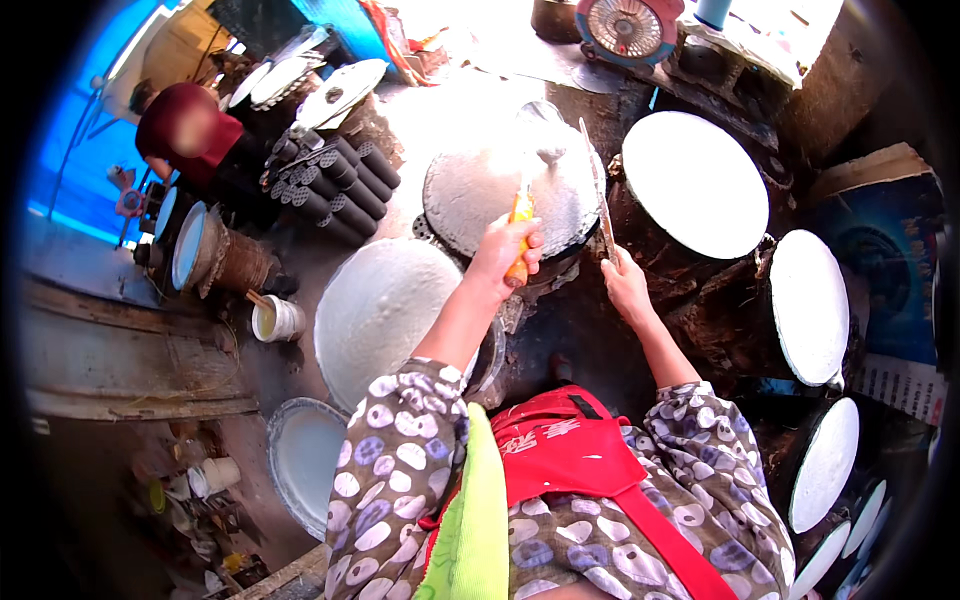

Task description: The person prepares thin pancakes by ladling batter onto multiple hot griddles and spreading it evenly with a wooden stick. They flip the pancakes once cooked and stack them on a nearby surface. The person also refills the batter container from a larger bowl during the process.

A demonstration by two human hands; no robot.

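Observation:
A spatula-like tool with an orange handle [519,247] is in my left hand [504,255]; its far part fades into glare above a round griddle coated with white batter [480,195]. My right hand [626,283], at the griddle's near right, grips a long thin flat stick [596,180] that slants along the right rim. Near the griddle's far edge lies a rounded metal part [549,142], blurred by the bright light. To the lower left of the griddle stands a large round pan with a lumpy white surface [386,315].
More round white-topped pans [696,184] line the right side. Black honeycomb coal briquettes [337,184] are stacked at the left, near a person in a dark red top [225,142]. A white bucket [289,319], a basin of pale liquid [307,457] and a fan [624,26] stand around.

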